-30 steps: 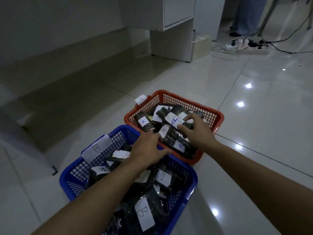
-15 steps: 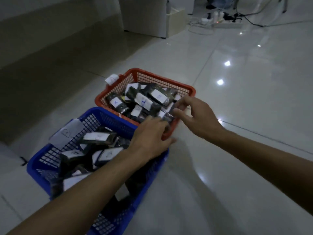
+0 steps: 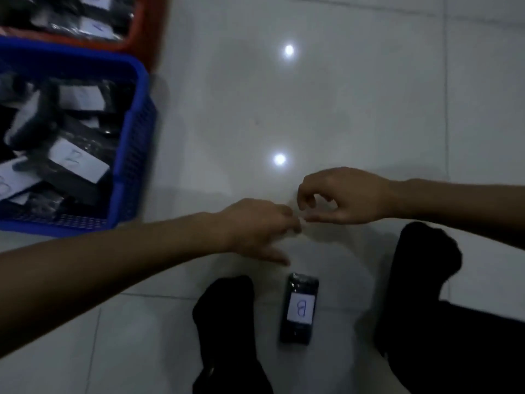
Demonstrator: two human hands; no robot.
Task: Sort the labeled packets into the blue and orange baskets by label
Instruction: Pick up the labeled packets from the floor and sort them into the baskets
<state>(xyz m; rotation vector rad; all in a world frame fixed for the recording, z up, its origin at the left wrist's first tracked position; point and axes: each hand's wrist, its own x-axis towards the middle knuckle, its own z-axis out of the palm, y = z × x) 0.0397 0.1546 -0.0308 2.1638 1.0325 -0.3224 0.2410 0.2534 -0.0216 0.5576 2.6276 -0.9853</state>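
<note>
Now I see the blue basket [image 3: 133, 143] at the left edge, full of dark packets, and the orange basket [image 3: 143, 29] just behind it, touching. To their right the tiled floor [image 3: 355, 103] is wide and bare. My left hand [image 3: 255, 228] and right hand [image 3: 346, 197] meet at the fingertips above the floor; something small and pale seems pinched between them, but blur stops me from telling. Nearer to me, between my two black-socked feet [image 3: 224, 308], one packet [image 3: 299, 308] marked B lies flat, below both hands and apart from them, its long axis pointing away from me.
</note>
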